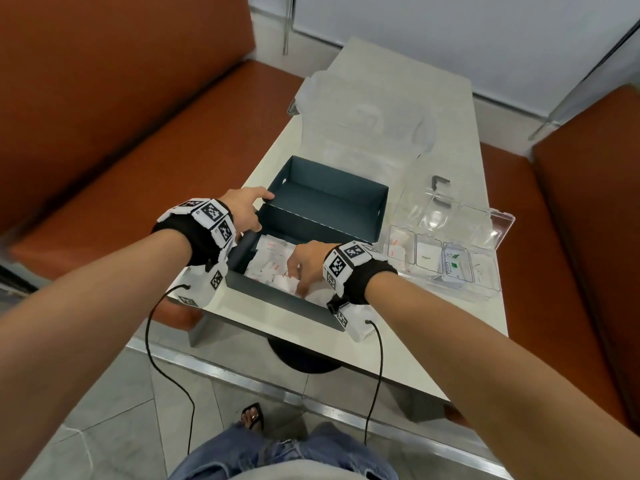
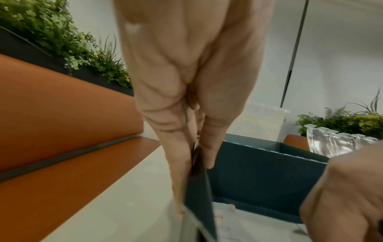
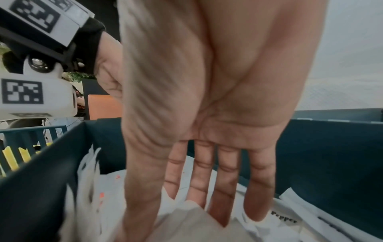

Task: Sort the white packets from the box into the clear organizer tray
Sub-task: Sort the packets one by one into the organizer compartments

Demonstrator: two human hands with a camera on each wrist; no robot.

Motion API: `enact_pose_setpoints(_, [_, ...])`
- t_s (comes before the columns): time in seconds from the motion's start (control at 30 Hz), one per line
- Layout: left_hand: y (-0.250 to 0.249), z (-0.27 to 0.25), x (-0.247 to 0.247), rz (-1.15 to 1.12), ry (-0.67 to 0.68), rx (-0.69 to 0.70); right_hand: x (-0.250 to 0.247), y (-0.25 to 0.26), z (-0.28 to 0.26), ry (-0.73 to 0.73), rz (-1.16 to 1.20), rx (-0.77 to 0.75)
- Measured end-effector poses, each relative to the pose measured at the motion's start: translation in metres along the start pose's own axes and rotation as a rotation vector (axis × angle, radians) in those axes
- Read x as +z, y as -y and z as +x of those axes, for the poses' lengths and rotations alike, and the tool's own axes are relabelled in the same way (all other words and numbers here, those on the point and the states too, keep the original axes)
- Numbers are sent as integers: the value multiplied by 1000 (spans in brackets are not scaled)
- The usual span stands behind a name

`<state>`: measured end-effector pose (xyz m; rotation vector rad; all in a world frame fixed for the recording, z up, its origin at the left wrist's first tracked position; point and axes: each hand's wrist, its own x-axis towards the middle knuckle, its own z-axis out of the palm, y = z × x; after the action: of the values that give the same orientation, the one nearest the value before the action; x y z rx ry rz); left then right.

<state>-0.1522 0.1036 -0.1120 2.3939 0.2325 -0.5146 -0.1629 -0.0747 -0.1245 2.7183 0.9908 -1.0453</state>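
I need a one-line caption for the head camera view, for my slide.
Left hand grips the wall of the dark box while the right hand reaches among white packets, beside the clear organizer tray.

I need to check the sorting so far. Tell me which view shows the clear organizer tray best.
The head view: the clear organizer tray sits whole, right of the box, with packets in its near compartments. The left wrist view catches only a blurred clear corner at its right edge. The right wrist view shows none of it.

orange bench (image 1: 104,109) | white table (image 1: 446,327) | plants (image 2: 62,37) | tiled floor (image 1: 114,420)
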Motion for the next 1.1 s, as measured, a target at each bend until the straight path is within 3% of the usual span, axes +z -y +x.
enact_pose_setpoints(0.43, [-5,-6,-4,-23,3,-34,-4,4,1,-72,130,-53])
enact_pose_setpoints(0.7, [-1,-12,-4,-44,19,8,-22,-7,-9,-293,256,-25])
enact_pose_setpoints(0.9, [-4,-21,-7,-81,41,19,-37,-32,-30,-463,589,72])
enact_pose_setpoints(0.97, [-11,-24,-8,20,-31,39,-41,-39,-39,-496,791,105])
enact_pose_setpoints(1.03, [-23,-26,-10,138,-211,91,-43,-44,-49,-522,952,118])
enact_pose_setpoints(1.1, [-40,-26,-14,53,-396,170,-46,-47,-61,-542,1045,105])
